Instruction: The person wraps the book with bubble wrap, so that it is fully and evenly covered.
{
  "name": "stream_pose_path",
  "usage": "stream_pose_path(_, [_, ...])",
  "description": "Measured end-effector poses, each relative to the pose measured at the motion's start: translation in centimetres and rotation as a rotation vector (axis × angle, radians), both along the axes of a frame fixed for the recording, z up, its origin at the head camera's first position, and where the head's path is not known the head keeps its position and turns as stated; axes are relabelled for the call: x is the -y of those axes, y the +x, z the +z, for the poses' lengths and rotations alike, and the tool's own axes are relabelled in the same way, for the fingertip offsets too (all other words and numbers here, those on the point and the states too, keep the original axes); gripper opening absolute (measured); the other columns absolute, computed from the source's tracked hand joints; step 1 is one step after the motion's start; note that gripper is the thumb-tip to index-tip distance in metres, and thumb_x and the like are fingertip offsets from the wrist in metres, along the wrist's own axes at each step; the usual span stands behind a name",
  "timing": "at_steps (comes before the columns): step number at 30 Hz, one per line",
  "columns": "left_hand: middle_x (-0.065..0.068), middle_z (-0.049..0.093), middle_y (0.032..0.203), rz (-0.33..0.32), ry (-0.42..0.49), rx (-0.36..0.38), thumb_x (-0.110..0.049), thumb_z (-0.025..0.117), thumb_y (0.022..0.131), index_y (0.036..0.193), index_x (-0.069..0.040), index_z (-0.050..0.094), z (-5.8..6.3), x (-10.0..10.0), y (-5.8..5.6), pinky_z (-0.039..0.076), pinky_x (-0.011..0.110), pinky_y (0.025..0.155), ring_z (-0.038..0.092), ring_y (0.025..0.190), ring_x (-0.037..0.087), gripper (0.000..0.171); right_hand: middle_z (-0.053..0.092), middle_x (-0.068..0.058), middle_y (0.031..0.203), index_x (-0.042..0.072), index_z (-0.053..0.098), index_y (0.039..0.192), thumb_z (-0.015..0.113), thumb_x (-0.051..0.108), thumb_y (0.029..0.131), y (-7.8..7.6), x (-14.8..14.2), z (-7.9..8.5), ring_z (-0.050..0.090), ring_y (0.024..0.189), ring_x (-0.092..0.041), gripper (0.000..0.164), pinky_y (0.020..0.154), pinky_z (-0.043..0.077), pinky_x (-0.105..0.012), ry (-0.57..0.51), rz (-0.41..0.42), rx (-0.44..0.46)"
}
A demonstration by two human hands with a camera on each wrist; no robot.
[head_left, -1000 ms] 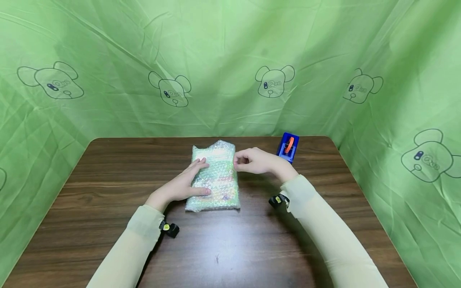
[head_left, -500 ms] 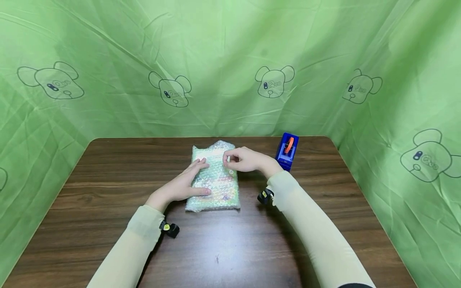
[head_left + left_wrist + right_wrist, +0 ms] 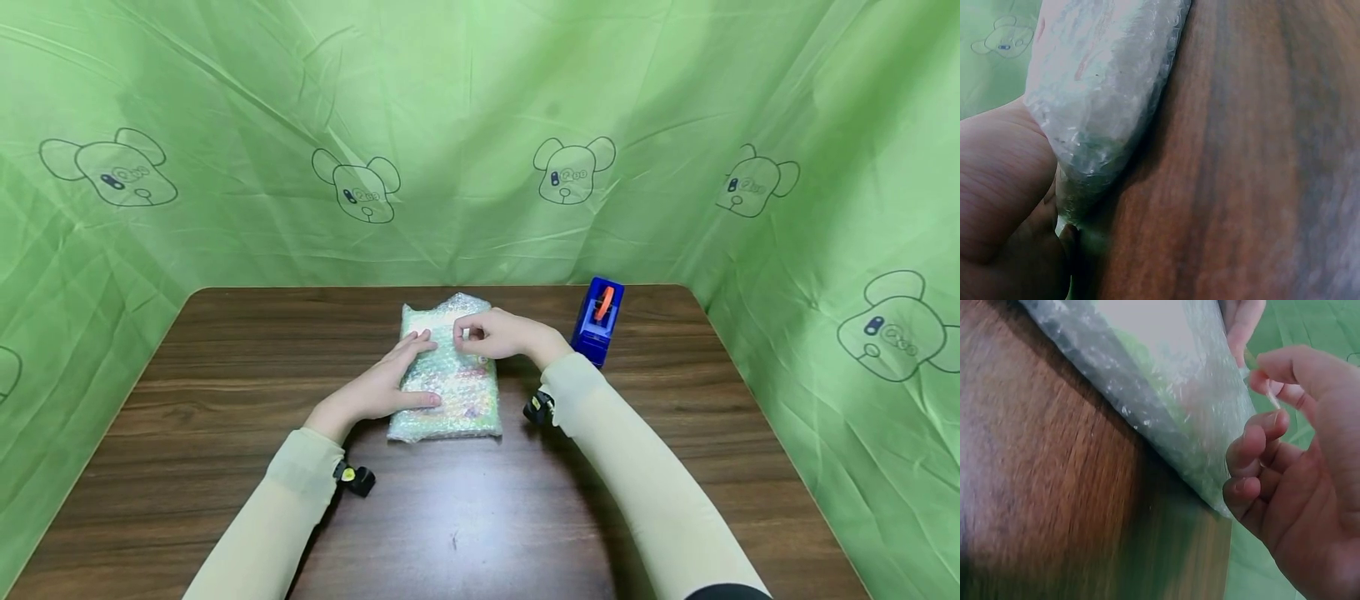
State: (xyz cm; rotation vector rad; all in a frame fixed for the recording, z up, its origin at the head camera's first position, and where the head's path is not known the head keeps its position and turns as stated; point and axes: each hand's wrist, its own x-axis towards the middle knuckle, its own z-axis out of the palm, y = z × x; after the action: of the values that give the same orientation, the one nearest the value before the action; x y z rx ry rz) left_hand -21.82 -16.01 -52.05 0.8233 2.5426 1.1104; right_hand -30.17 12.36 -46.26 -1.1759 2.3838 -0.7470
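Observation:
A flat packet wrapped in bubble wrap lies on the table, with something pale green and colourfully printed showing through. My left hand rests on its left side, thumb and fingers spread and fairly straight, pressing it. Over the packet's upper right part, my right hand pinches with thumb and forefinger. In the right wrist view a thin, clear strip of tape shows at those fingertips, and the other right-hand fingers curl beside the wrap. The left wrist view shows the left hand against the wrap's edge, its fingertips hidden.
A blue tape dispenser with an orange wheel stands behind the right wrist, near the back of the brown wooden table. Green cloth printed with bear heads hangs around the back and sides.
My right hand has moved left from the packet's right edge to over its upper part, still pinching. The left hand and the packet have stayed in place.

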Motion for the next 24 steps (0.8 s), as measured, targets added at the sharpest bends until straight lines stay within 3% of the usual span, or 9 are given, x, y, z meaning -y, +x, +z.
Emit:
stream_pose_path(11, [0.003,0.013,0.184,0.001,0.007,-0.001,-0.054,0.081,0.097,0.171,-0.014,0.034,-0.12,0.03,0.04,0.018,0.063,0.133,0.0,0.17,0.026,0.097,0.042,0.008,0.066,0.019,0.062,0.098,0.065,0.028,0.112,0.0,0.78,-0.44,0.037,0.059,-0.008,0.017,0.065,0.04,-0.028,0.049,-0.066,-0.004])
stream_pose_path(24, [0.002,0.013,0.184,0.01,-0.019,-0.006,-0.056,0.082,0.096,0.171,-0.016,0.034,-0.09,-0.03,-0.1,0.017,0.063,0.133,0.0,0.17,0.027,0.098,0.068,0.003,0.085,0.015,0.073,0.097,0.081,0.039,0.101,-0.19,0.86,-0.53,0.057,0.073,-0.011,0.026,0.073,0.051,-0.029,0.096,-0.227,-0.015])
